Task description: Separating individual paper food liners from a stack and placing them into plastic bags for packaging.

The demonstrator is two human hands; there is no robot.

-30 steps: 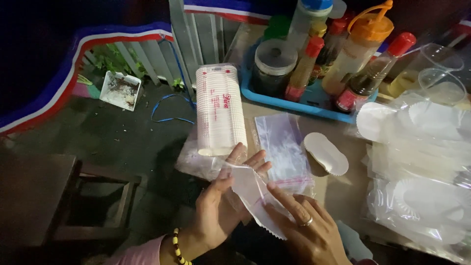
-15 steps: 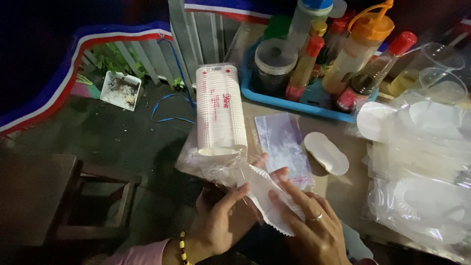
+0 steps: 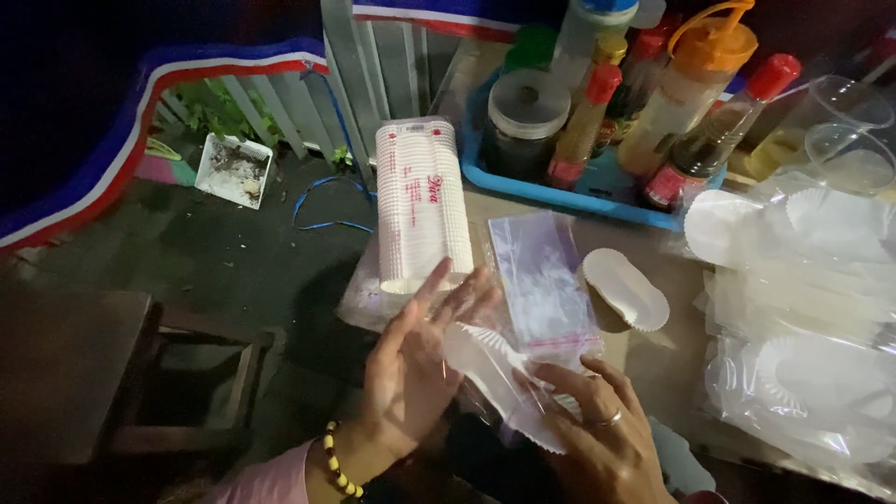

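My left hand, with a bead bracelet at the wrist, is spread flat against a clear plastic bag of white fluted paper trays. From the other side my right hand, wearing a ring, holds the same bag with its fingers curled under it. Just beyond my left fingertips stands a wrapped sleeve of white paper cups with red print. A small clear zip bag lies on the table past my hands, and a single white oval paper tray rests to its right.
A blue tray at the back holds sauce bottles with red and orange caps and a lidded jar. Packs of white paper trays in plastic pile up at the right, with clear plastic cups behind. A dark wooden stool stands at the left.
Both hands have shifted on the bag of paper trays. My left hand has opened flat against it, and the bag sits lower and more between my palms.
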